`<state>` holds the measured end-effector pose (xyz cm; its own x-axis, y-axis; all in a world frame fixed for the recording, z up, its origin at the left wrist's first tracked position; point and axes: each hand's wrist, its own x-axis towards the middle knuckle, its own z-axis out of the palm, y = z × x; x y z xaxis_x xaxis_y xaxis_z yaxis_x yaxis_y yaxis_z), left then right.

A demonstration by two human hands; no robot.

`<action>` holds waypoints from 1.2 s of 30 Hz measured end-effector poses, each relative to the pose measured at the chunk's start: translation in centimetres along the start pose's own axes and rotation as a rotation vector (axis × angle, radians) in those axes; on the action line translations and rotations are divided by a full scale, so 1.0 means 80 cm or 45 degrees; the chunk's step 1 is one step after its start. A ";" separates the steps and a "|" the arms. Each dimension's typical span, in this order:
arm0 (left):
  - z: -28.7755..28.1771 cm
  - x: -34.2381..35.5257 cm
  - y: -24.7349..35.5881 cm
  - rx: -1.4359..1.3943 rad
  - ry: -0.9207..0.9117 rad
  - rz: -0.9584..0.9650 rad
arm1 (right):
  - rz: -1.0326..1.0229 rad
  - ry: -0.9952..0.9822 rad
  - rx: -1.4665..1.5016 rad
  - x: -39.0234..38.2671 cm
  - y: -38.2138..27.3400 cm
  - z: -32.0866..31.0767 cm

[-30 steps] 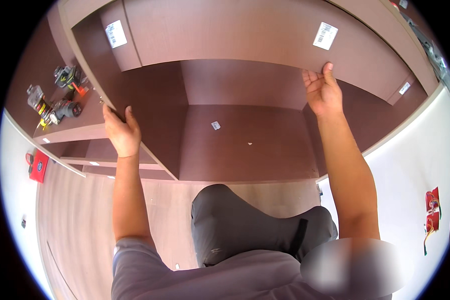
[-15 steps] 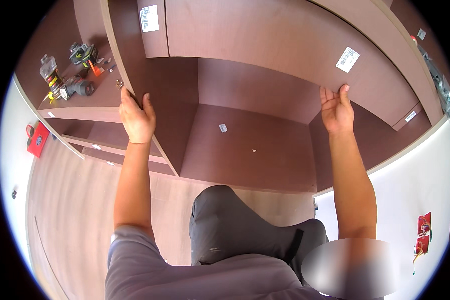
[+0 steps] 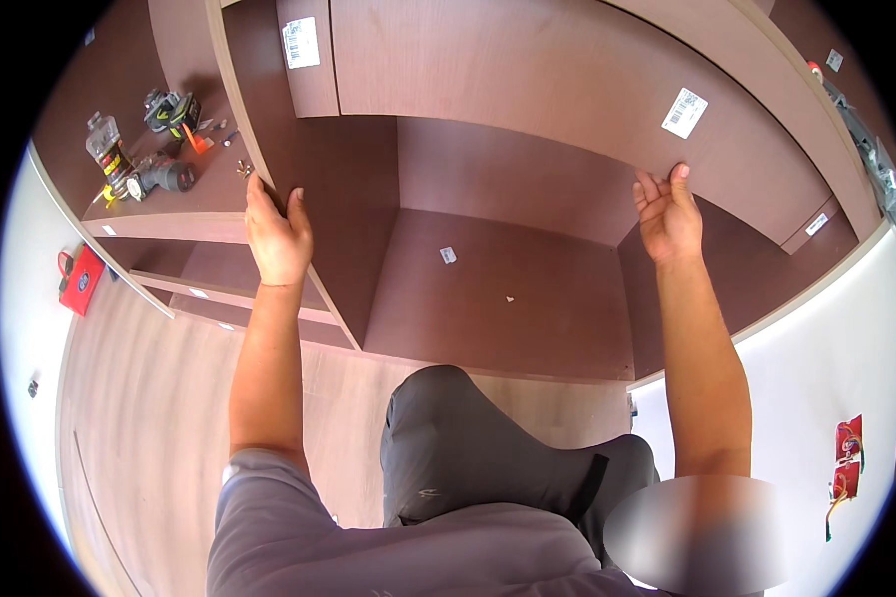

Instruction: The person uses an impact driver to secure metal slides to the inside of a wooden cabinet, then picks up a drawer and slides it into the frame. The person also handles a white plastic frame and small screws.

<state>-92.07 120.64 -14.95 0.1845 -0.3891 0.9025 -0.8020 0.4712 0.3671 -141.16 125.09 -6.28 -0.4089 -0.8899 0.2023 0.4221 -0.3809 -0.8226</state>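
Observation:
My left hand grips the front edge of an upright brown cabinet panel. Its thumb lies on one side of the board, its fingers on the other. Small brass-coloured screws are by those fingertips. On the right, my right hand is at the lower edge of a long brown front panel; the thumb rests against its face and the other fingers curl at the edge, partly hidden. White labels are stuck on this panel and on the narrow board to its left.
A power drill, a second power tool and a plastic bottle stand on the left shelf. Paper scraps lie on the compartment floor. A red bag is at far left. Wires poke from a red wall box at right.
The whole view has shifted slightly. Both hands keep their places on the panels, with only a small shift of the right fingers.

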 end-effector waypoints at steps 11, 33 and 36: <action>-0.002 0.001 0.007 0.056 -0.009 0.148 | 0.863 0.024 -0.969 -0.148 0.129 -0.227; 0.006 -0.006 -0.010 0.049 -0.071 0.071 | 0.637 -0.785 -1.782 -0.364 0.245 -0.415; 0.022 -0.006 -0.041 0.334 0.061 0.234 | 0.712 -0.618 -1.600 -0.348 0.210 -0.393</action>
<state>-90.54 117.89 -17.02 0.0443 -0.2756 0.9602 -0.9423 0.3076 0.1317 -148.13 151.32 -42.44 -0.0167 -0.9377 -0.3469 -0.6440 0.2755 -0.7137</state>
